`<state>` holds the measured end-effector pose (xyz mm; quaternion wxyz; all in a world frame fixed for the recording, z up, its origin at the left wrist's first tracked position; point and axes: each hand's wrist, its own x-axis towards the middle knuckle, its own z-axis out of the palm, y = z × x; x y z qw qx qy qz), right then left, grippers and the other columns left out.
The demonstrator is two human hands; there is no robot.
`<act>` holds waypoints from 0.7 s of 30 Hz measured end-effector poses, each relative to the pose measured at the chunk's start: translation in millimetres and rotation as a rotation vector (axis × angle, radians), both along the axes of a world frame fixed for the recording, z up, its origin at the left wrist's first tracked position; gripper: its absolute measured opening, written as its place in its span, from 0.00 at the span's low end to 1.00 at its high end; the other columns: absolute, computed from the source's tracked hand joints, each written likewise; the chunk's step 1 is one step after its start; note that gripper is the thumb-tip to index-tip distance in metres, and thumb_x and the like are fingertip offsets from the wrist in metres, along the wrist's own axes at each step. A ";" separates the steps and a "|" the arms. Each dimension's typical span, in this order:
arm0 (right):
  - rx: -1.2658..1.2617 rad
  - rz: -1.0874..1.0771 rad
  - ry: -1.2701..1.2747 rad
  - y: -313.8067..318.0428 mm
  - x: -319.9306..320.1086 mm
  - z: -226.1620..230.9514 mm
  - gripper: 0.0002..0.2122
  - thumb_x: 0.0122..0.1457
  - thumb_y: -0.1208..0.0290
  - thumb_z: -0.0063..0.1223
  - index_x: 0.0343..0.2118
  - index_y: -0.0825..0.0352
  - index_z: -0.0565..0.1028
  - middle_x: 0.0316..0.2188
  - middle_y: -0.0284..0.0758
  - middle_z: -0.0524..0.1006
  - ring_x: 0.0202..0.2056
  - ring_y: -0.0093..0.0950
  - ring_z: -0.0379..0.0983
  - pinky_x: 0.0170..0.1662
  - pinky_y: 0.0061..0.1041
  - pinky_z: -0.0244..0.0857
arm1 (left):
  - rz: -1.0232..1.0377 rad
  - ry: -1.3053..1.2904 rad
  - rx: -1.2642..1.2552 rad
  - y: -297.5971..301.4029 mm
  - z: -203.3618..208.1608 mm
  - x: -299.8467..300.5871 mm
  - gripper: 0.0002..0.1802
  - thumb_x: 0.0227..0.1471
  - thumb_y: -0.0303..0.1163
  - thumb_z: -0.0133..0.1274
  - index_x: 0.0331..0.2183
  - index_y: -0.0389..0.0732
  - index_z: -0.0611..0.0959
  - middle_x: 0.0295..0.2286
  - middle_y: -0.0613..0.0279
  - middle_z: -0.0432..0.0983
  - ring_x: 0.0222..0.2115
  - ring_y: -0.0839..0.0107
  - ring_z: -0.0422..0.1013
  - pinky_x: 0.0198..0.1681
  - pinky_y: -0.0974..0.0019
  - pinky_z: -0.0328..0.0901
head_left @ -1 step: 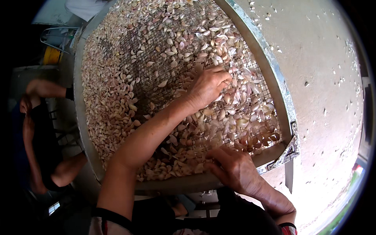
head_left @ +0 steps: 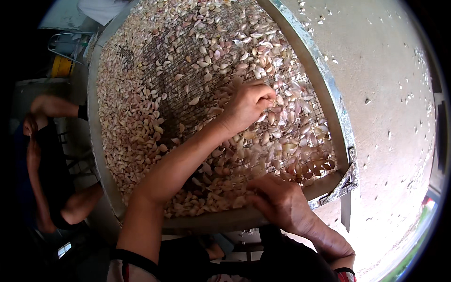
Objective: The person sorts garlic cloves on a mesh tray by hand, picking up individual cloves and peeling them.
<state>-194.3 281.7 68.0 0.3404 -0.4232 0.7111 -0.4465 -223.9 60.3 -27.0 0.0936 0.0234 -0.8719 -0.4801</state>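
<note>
Peeled-apart garlic cloves [head_left: 129, 117] lie over a wire mesh tray [head_left: 334, 101] with a raised frame. My left hand [head_left: 249, 105] is over the right half of the mesh, its fingertips pinched down among the cloves. What those fingertips hold, if anything, is hidden. My right hand [head_left: 284, 202] rests by the near right rim, thumb and forefinger curled in beside some cloves. Its other fingers are tucked under, and I cannot make out whether a clove is in them.
Cloves pile thickest along the left side. A metal corner bracket [head_left: 347, 181] sits at the frame's near right corner. Bits of skin litter the concrete floor [head_left: 376, 127] to the right. At left another person's arm [head_left: 56, 105] and leg show, with a yellow container [head_left: 62, 66] beyond.
My left hand has shifted very slightly to the left, still pinched at the cloves. My right hand has hardly moved.
</note>
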 end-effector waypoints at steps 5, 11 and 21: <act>-0.029 -0.261 -0.368 7.4 0.7 -10.8 0.06 0.64 0.73 0.49 0.41 0.69 0.70 0.29 0.33 0.74 0.30 0.18 0.71 0.31 0.17 0.66 | 0.079 -0.239 0.861 5.3 38.3 31.8 0.07 0.54 0.19 0.51 0.37 0.33 0.80 0.28 0.61 0.75 0.24 0.79 0.69 0.28 0.75 0.68; -0.215 -0.473 -0.738 3.9 -9.9 -8.6 0.07 0.65 0.76 0.47 0.44 0.68 0.67 0.29 0.29 0.72 0.26 0.12 0.64 0.29 0.14 0.61 | 0.100 -0.234 1.078 35.6 81.3 69.1 0.09 0.54 0.22 0.54 0.39 0.34 0.79 0.28 0.64 0.74 0.23 0.80 0.68 0.27 0.77 0.65; -0.162 -0.327 -0.203 9.8 -3.6 -4.3 0.02 0.63 0.79 0.46 0.37 0.70 0.70 0.26 0.38 0.69 0.27 0.30 0.69 0.30 0.27 0.64 | 0.057 -0.295 0.648 68.5 112.5 101.2 0.10 0.55 0.19 0.51 0.41 0.35 0.77 0.33 0.64 0.76 0.28 0.81 0.69 0.31 0.76 0.65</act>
